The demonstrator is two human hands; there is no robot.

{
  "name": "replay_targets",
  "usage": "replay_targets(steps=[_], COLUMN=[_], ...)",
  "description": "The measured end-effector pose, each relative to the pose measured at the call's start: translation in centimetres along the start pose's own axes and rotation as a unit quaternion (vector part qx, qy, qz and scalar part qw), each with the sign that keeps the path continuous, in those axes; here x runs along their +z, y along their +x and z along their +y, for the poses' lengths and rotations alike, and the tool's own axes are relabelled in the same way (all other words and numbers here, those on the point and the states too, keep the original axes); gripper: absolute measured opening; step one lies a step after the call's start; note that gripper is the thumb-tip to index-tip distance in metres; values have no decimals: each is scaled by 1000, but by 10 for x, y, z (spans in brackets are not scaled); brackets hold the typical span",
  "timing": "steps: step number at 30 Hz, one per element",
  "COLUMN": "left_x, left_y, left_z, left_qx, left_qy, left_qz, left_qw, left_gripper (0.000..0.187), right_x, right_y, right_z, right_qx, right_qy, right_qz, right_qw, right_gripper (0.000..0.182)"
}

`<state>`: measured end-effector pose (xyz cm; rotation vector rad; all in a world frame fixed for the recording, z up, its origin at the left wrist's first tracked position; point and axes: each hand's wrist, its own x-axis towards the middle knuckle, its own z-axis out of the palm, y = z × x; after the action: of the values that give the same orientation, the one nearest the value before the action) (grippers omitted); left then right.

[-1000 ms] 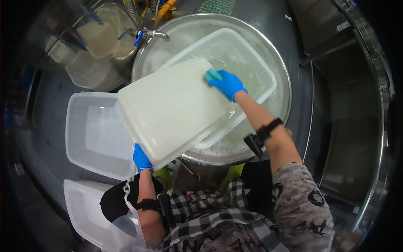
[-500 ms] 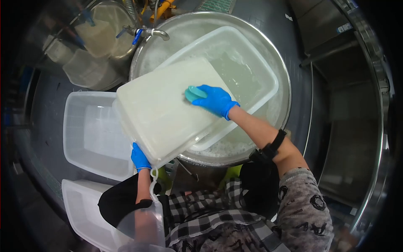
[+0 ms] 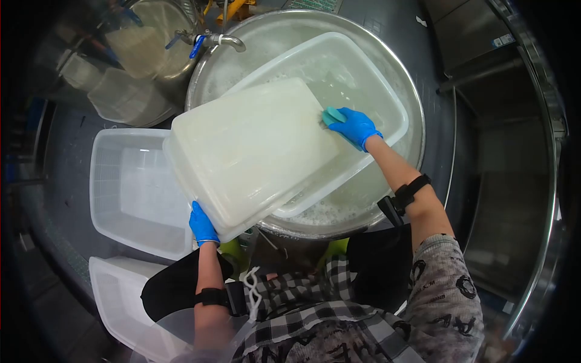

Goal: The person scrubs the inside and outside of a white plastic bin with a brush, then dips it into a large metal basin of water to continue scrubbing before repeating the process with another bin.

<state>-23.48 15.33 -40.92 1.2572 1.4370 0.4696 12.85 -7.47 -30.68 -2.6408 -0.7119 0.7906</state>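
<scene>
A white plastic tub [image 3: 254, 145] lies tilted with its underside up, over the rim of a round metal basin [image 3: 417, 145]. My left hand [image 3: 203, 225], in a blue glove, grips the tub's near-left corner. My right hand [image 3: 357, 128], gloved too, is closed around a green scrubbing pad [image 3: 333, 115] at the tub's right end. Beneath it, a second white tub [image 3: 396, 115] sits in the basin with cloudy, sudsy water inside.
A metal tap with a blue handle [image 3: 197, 46] reaches over the basin's back-left rim. Two more white tubs stand on the floor at left, one farther [image 3: 142, 181] and one nearer [image 3: 124, 302]. Clear plastic containers [image 3: 130, 97] are at the back left; a steel counter [image 3: 514, 181] runs along the right.
My right hand has slid the scrubbing pad rightward from the middle of the tub's underside to its right end. My left hand keeps its hold at the corner.
</scene>
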Motion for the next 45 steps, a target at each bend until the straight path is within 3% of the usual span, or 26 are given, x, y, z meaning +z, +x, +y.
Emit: replay_targets(steps=[5,10,12,16,18,23,25,27,29,31,35,38,41,42,43,44,45], left_x=[0,-4,-6,-4,-1,9,12,16,14,16,13,15,14,14,13,13,14], left_y=[-7,-1,3,-1,-6,-16,-20,-24,-17,-16,-18,-16,-16,-19,-19,-17,-14], left_z=[10,5,-2,5,10,16,21,23,13,14,17,12,17,17,15,13,11], left_qx=[-28,-30,-25,-27,-21,-25,-33,-13,-15,-14,-41,-47,-28,-14,-16,-6,5], left_qy=[0,4,-15,-14,25,-5,-25,13,29,40,20,2,17,35,36,32,29], left_qz=[-8,-10,-4,-13,-6,-17,-26,-9,-9,-11,-21,-22,-17,-13,-11,-13,-17], left_qw=[1000,999,1000,999,999,1000,999,1000,999,999,999,999,999,999,999,999,999], left_gripper=[47,47,47,47,47,50,51,53,54,54,55,55,55,55,55,54,54], right_x=[-4,-1,-3,-4,-6,7,23,67,63,60,62,47,48,46,47,58,53], right_y=[38,126,135,97,52,-32,-50,-59,-94,-117,-101,-55,-35,-43,-50,-56,-66], right_z=[-27,-40,-35,-4,16,48,26,6,-59,-101,-62,19,16,-12,-39,-59,-87], right_qx=[-28,-45,-57,-73,-17,5,16,-88,-61,-73,-27,104,111,26,-24,-110,-88], right_qy=[-59,14,29,16,33,42,108,142,237,217,223,197,210,250,181,223,214], right_qz=[-6,100,87,19,-50,-65,-35,21,31,1,89,154,135,102,58,57,-7], right_qw=[998,994,994,997,998,997,993,986,969,973,970,963,962,962,981,967,973], right_gripper=[60,62,62,62,62,56,57,58,58,53,56,51,51,52,55,55,53])
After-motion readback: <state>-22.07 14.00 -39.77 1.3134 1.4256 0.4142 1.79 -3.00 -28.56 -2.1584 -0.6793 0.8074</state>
